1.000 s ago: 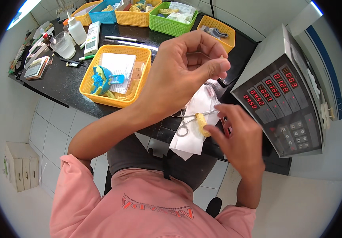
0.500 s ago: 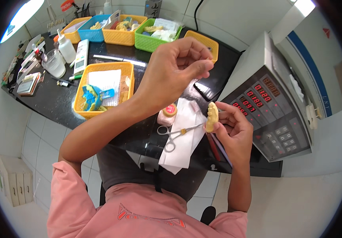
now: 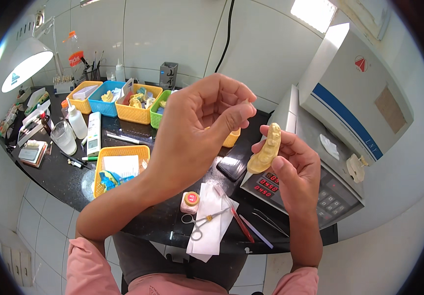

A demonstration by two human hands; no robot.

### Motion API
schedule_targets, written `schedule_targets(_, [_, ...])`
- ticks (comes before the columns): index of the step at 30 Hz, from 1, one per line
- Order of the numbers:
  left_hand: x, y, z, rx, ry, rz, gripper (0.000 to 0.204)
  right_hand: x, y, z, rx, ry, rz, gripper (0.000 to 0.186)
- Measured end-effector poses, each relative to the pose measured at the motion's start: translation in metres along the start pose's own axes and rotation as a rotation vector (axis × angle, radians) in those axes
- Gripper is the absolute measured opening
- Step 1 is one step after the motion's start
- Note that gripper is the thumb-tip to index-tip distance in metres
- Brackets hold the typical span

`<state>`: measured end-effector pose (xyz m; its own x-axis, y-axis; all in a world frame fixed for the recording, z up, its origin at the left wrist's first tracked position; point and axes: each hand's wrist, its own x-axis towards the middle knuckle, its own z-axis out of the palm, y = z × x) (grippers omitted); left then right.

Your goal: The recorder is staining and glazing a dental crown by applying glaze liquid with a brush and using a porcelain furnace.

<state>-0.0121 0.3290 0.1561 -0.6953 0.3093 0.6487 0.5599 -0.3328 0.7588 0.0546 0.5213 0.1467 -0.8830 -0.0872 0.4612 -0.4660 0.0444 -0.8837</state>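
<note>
My left hand is raised over the middle of the bench, thumb and index finger pinched. A tiny pale piece shows at their tips, too small to name. To its right my right hand holds a yellow dental plaster model, a row of teeth seen at a slant, between thumb and fingers. The two hands are apart. Below them, scissor-handled forceps lie across a white paper towel. Beside the towel stands a small jar of pink powder with a labelled lid.
A furnace with red digits and a keypad stands at the right. Red-handled brush, purple stick and tweezers lie before it. A yellow basket is at the left; more baskets, bottles and a lamp stand behind.
The view has tilted up, showing more of the wall and furnace. My right hand has raised and turned the model, and my left hand's pinch has come nearer its upper end.
</note>
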Motion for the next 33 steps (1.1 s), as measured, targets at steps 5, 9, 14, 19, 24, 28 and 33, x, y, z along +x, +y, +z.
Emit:
schedule_targets(5, [0.013, 0.026, -0.002, -0.05, 0.003, 0.146, 0.02, 0.017, -0.008, 0.007, 0.073, -0.04, -0.117, 0.039])
schedule_targets(9, [0.017, 0.025, -0.007, -0.104, -0.015, 0.131, 0.02, 0.023, -0.007, 0.009, 0.059, -0.03, -0.158, 0.037])
schedule_targets(14, [0.009, 0.012, -0.003, -0.177, -0.127, -0.086, 0.022, 0.02, -0.016, 0.014, -0.025, 0.098, -0.235, 0.039])
schedule_targets(19, [0.011, 0.01, 0.001, -0.159, -0.166, -0.163, 0.026, 0.017, -0.015, 0.011, -0.135, 0.201, -0.351, 0.039])
schedule_targets(24, [0.009, 0.011, 0.002, -0.168, -0.164, -0.194, 0.027, 0.015, -0.016, 0.012, -0.302, 0.2, -0.341, 0.04])
schedule_targets(28, [0.007, 0.007, 0.003, -0.146, -0.152, -0.167, 0.028, 0.015, -0.016, 0.011, -0.286, 0.194, -0.345, 0.041])
schedule_targets(33, [0.005, 0.007, 0.008, -0.143, -0.137, -0.175, 0.029, 0.012, -0.016, 0.01, -0.294, 0.181, -0.365, 0.042])
